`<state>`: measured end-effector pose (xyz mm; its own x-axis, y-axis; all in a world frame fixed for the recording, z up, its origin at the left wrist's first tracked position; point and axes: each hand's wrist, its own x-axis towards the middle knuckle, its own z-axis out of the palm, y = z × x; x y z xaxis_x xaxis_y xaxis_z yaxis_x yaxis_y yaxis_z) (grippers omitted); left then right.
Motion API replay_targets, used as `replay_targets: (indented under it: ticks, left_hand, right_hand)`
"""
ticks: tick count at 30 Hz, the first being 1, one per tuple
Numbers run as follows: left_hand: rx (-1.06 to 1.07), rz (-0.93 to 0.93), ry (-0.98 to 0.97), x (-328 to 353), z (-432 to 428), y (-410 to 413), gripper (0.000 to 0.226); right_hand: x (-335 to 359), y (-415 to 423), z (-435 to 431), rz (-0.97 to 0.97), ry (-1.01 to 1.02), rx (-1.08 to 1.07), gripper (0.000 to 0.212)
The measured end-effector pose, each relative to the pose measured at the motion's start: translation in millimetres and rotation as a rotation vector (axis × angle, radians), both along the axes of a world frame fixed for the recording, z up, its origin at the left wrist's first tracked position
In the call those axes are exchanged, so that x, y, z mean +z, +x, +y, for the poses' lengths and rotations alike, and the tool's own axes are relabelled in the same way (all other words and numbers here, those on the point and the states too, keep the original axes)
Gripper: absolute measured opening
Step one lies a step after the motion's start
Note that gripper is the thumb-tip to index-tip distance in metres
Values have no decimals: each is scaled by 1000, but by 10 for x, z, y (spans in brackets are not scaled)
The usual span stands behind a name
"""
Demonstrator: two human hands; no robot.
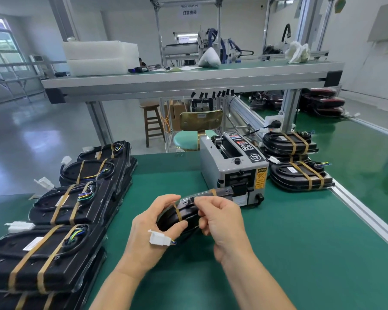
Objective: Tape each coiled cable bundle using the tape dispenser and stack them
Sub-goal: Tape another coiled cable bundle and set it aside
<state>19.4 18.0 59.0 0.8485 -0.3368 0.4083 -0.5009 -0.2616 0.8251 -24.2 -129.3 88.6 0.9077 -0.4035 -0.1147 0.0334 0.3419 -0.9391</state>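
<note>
The left hand (148, 229) grips a cable bundle (184, 214), fingers curled round its left end — the right hand (220, 218) pinches its top — just near of the tape dispenser (233, 168).

Bench (300, 253): your mat looks matt green, rubbery.
Tape dispenser (213, 166): smooth grey painted casing.
Cable bundle (168, 220): the one you hold, glossy black plastic.
Tape (178, 214): tan, papery, matt.
Connector (158, 239): smooth white plastic.

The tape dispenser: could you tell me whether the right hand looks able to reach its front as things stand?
Probably yes: the tape dispenser stands just beyond the right hand, with only the cable bundle between them, though that hand is pinching the bundle.
</note>
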Motion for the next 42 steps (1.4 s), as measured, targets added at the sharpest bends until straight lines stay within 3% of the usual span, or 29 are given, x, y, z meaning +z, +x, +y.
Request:
replay_targets:
  ticks: [15,21,42]
  left_hand:
    - [7,-54,-14,-65,41,-26,53]
    - [17,-51,-15,-86,57,-12,64]
    - [49,-111,-40,-79,14,-109,50]
  right_hand:
    - [-75,9,108,27,-65,42,31]
    - [-93,5,120,4,-53,40,30]
    - [-90,4,147,26,-80,14,16]
